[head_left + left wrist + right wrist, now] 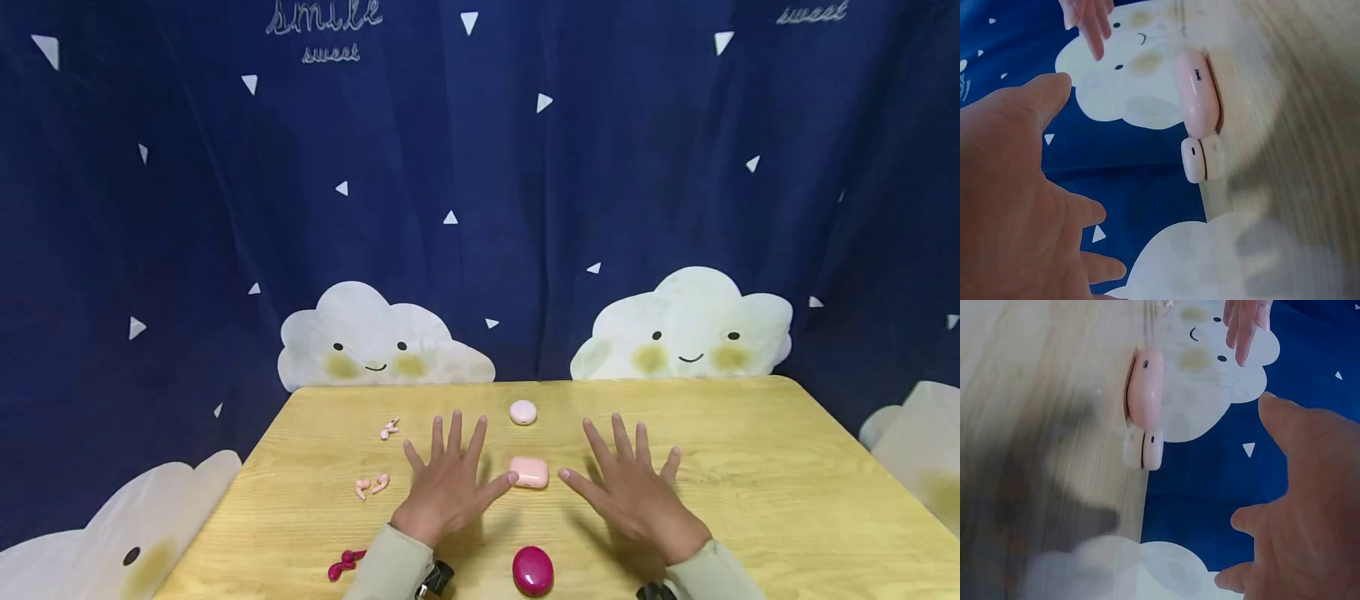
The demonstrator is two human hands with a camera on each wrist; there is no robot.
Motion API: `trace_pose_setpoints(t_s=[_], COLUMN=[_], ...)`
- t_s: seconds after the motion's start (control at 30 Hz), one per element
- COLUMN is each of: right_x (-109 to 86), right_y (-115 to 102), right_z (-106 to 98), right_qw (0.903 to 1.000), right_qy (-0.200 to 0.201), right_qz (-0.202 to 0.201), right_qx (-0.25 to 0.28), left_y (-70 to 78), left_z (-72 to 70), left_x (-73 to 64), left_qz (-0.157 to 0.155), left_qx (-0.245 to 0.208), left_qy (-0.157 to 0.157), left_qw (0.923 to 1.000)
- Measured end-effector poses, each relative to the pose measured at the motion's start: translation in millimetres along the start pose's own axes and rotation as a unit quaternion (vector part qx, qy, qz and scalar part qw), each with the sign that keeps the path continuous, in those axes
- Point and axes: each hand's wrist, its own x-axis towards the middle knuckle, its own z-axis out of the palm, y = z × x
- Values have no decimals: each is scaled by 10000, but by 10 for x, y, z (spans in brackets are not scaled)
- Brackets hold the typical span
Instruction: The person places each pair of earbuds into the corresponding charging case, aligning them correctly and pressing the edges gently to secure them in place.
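Observation:
My left hand (453, 487) hovers over the wooden table with its fingers spread, holding nothing. Opposite it, my right hand (637, 500) is held the same way, and shadows fall below both. Between the two thumbs lies a pink earbud case (531, 472); the left thumb tip overlaps its edge in the head view. Behind it sits a small pale pink earbud case (522, 412). A glossy magenta oval earbud case (533, 572) lies nearest the front. Both wrist views show the pink case (1199, 100) with a small port on its side, beside the pale case (1153, 450).
Left of my left hand lie pale pink earbuds (385, 434), pink earbuds (381, 482) and magenta earbuds (335, 571), partly behind my sleeve (393, 562). A dark blue curtain (480, 167) with white clouds hangs behind the table's back edge.

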Motion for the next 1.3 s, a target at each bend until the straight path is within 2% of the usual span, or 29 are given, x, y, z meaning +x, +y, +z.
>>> trace_pose_setpoints(t_s=[0.3, 0.43, 0.6, 0.7, 0.9, 1.1, 1.3], right_x=[22, -3, -83, -114, -152, -200, -253], right_y=[-10, -23, -67, -94, -176, -225, -220], right_z=[-22, 14, 84, 79, 25, 9, -8], right_qw=[9998, 9994, 9964, 9916, 9778, 9697, 9658], right_qy=[-83, -145, -505, -685, -874, -1006, -1190], right_qz=[-20, -12, 64, 65, 79, 85, -145], right_qx=[155, 305, 679, 1098, 1905, 2225, 2301], left_y=[8, 26, 55, 74, 110, 156, 155], left_z=[-50, -58, -36, -29, -48, -54, -67], left_x=[31, 15, -95, -148, -218, -284, -362], left_qz=[177, 231, 298, 365, 700, 885, 1004], left_qx=[185, -110, -646, -845, -998, -964, -1028], left_qy=[57, 12, -322, -449, -273, -293, -378], left_qw=[9997, 9997, 9969, 9947, 9922, 9910, 9889])
